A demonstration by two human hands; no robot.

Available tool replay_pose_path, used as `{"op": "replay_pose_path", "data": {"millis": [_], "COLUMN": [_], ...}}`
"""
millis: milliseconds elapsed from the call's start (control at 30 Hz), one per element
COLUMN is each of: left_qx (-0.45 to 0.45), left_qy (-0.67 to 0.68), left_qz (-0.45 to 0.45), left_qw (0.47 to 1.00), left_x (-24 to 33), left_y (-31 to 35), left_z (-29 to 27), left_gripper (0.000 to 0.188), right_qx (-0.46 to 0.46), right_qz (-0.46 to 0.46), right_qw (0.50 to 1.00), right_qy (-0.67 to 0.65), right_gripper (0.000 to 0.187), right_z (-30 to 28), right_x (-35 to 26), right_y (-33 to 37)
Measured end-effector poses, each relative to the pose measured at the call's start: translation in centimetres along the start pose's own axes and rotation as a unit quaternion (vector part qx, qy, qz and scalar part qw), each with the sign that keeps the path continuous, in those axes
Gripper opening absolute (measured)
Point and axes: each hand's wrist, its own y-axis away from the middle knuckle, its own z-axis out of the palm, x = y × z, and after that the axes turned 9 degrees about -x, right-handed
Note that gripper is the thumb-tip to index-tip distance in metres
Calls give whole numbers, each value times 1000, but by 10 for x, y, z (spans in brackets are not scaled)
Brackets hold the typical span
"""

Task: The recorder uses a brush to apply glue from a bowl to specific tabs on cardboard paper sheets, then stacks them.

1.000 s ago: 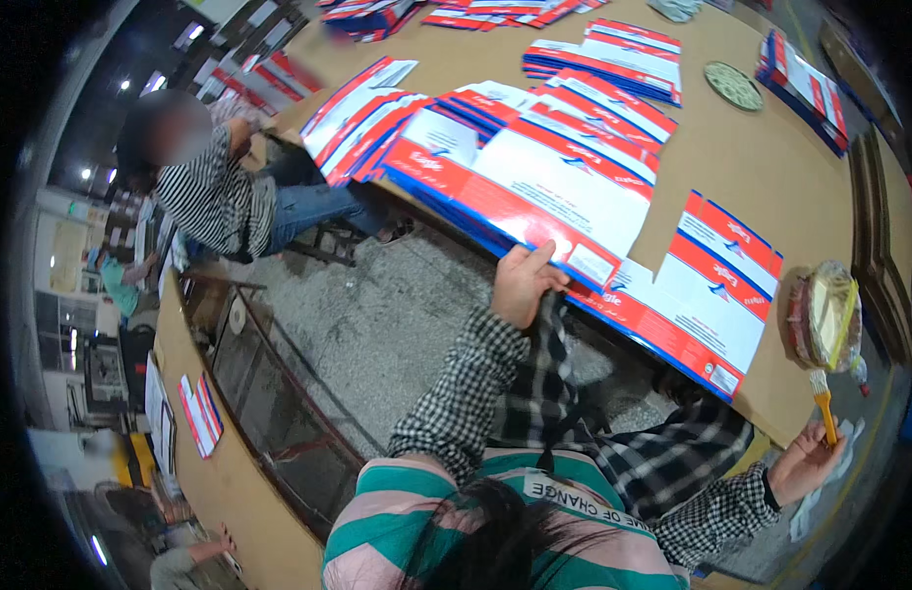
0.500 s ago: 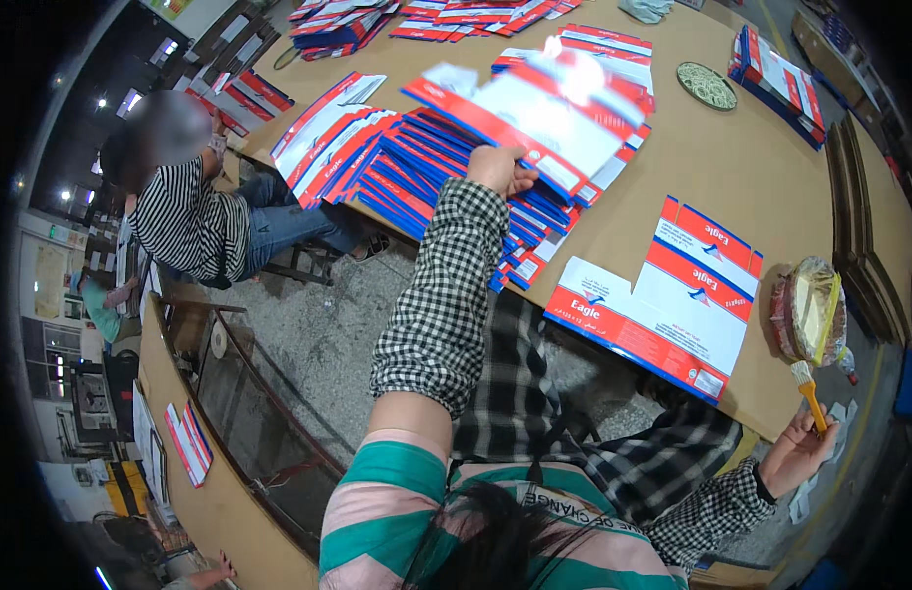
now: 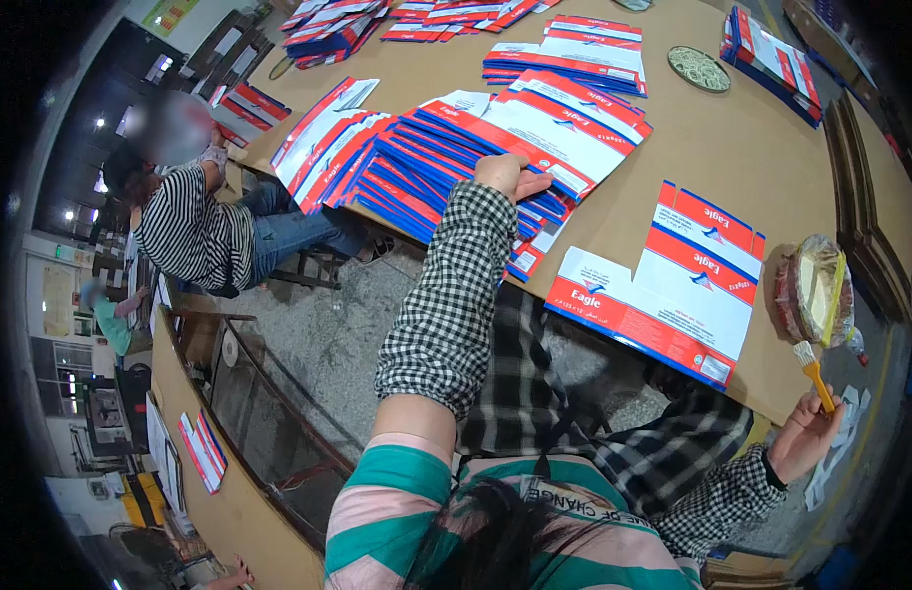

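My left hand [image 3: 512, 178] is at the near edge of a fanned stack of flat printed cartons [image 3: 407, 167], red, white and blue. Its fingers appear closed on the edge of the top flat carton [image 3: 564, 123], which lies over the stack. At the lower right, my right hand [image 3: 806, 434] holds a brush [image 3: 818, 379] with an orange handle and pale bristles, bristles upward. Just beyond the brush stands a plastic-lined tub [image 3: 812, 292] with pale contents. A single unfolded carton [image 3: 687, 285] lies flat between my hands, near the table's front edge.
More carton stacks [image 3: 564, 59] lie toward the far side, with another stack [image 3: 770, 64] at far right. A round dish [image 3: 700, 69] sits on the brown table [image 3: 662, 147]. Folded brown cardboard [image 3: 864, 197] lines the right edge. A person in a striped top [image 3: 195, 226] sits at left.
The carton in my left hand has come down from above the stack and now lies on it. The brush stays in my right hand; the whole view has shifted slightly.
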Motion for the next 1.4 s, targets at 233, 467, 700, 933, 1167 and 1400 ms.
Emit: {"op": "replay_pose_path", "data": {"millis": [233, 467, 700, 933, 1167, 1400], "left_qx": [-15, 58, -51, -244, -218, -192], "left_qy": [33, -247, -486, -634, -687, -700], "left_qz": [2, 45, 337, 323, 308, 320], "left_qw": [999, 966, 805, 659, 621, 609], "left_x": [-1, -8, -45, -109, -135, -162], "left_y": [-3, -2, 51, 86, 103, 101], "left_z": [9, 4, 54, 30, 8, 27], "left_gripper": [33, 26, 20, 32, 57, 57], "right_qx": [23, 13, 61, 23, 27, 13], "right_qz": [-6, -11, 1, -3, 16, 54], "right_qw": [1000, 1000, 998, 999, 997, 997], "right_qy": [8, 9, 8, -31, -76, -47], "right_gripper": [24, 23, 22, 22, 22, 20], "right_z": [-12, -19, -10, -4, 4, 1], "right_x": [-6, -12, -4, 1, 8, 16], "right_y": [5, 11, 10, 8, 10, 12]}}
